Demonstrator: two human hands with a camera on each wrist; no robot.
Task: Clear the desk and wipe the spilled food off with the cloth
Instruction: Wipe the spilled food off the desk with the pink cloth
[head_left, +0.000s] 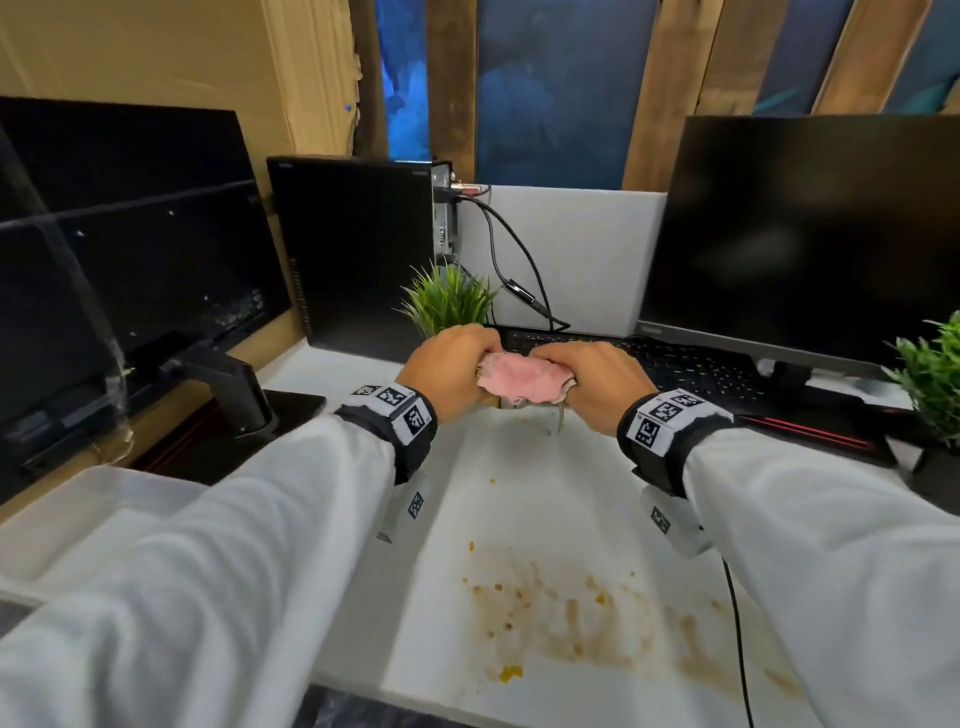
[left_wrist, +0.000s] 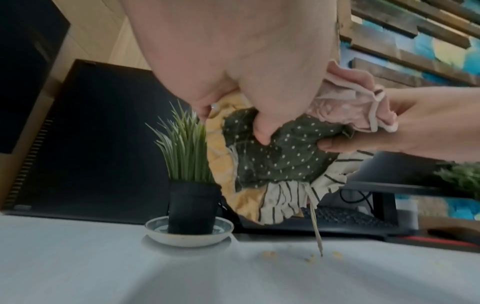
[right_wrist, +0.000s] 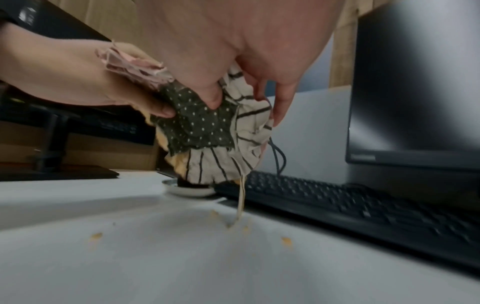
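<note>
Both hands hold a bunched cloth (head_left: 522, 382) in the air above the white desk (head_left: 519, 499), in front of the keyboard. Its top is pink; the underside shows a green dotted patch (left_wrist: 280, 152), striped and yellow patches (right_wrist: 221, 164). My left hand (head_left: 449, 371) grips its left end, my right hand (head_left: 602, 384) grips its right end. A loose thread (left_wrist: 315, 226) dangles from the cloth to the desk. Orange-brown smeared food (head_left: 582, 618) and crumbs (right_wrist: 285, 240) lie on the desk, nearer to me than the hands.
A black keyboard (head_left: 691, 364) lies behind the hands, with a monitor (head_left: 810, 234) at the right and another (head_left: 119, 249) at the left. A small potted plant (left_wrist: 189, 185) stands in a saucer beside a black computer tower (head_left: 358, 249). A second plant (head_left: 930, 384) stands far right.
</note>
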